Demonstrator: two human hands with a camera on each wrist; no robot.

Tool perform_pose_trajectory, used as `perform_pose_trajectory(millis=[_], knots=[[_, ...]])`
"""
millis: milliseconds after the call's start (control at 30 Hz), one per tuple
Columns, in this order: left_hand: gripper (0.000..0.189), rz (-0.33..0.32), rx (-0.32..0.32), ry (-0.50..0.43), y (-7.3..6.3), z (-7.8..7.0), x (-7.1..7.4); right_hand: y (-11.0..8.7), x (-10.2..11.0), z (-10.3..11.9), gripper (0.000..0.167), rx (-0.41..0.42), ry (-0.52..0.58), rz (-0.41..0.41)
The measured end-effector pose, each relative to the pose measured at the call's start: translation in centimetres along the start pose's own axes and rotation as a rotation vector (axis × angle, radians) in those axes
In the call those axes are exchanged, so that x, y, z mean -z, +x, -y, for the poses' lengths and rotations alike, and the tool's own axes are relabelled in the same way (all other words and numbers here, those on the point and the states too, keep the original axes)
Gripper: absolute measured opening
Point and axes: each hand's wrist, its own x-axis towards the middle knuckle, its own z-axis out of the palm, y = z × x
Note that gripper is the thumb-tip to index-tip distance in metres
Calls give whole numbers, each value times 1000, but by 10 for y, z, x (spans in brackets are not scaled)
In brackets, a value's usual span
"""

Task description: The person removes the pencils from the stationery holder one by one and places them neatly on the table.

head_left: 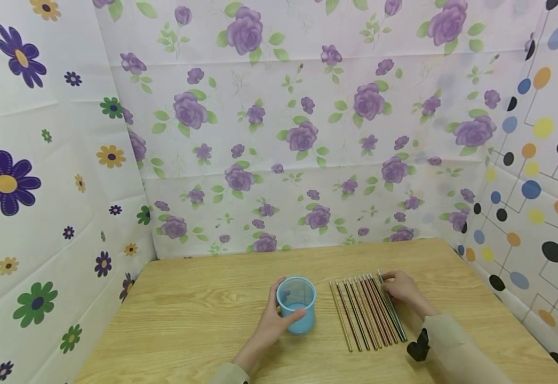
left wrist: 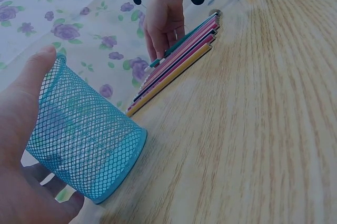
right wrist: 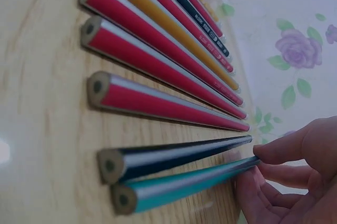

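A blue mesh cup (head_left: 297, 303) stands upright on the wooden table (head_left: 188, 314); my left hand (head_left: 273, 319) curls round its side, and the cup (left wrist: 84, 134) fills the left wrist view. A row of several pencils (head_left: 367, 312) lies to its right, in yellow, red, dark and teal. My right hand (head_left: 400, 288) pinches the far end of the teal pencil (right wrist: 195, 177), the rightmost one, with fingertips (right wrist: 274, 153) on it. That pencil's near end still lies low beside the dark pencil (right wrist: 174, 155). The right hand (left wrist: 166, 19) also shows in the left wrist view.
Flower-printed sheets wall in the table at the back (head_left: 303, 149) and left (head_left: 44, 176); a dotted sheet (head_left: 538, 176) closes the right side. A small black object (head_left: 419, 348) sits at my right sleeve.
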Motion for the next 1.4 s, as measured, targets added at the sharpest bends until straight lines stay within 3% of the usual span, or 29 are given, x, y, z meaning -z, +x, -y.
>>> perform_pose_trajectory(millis=[467,1400], knots=[[88,1,-7,3,0,2,0,-5,-4,2,39,53,-83,-24],[91,-1,6,38,-1,-2,0,-1,-4,-3,36,63,-48,-9]])
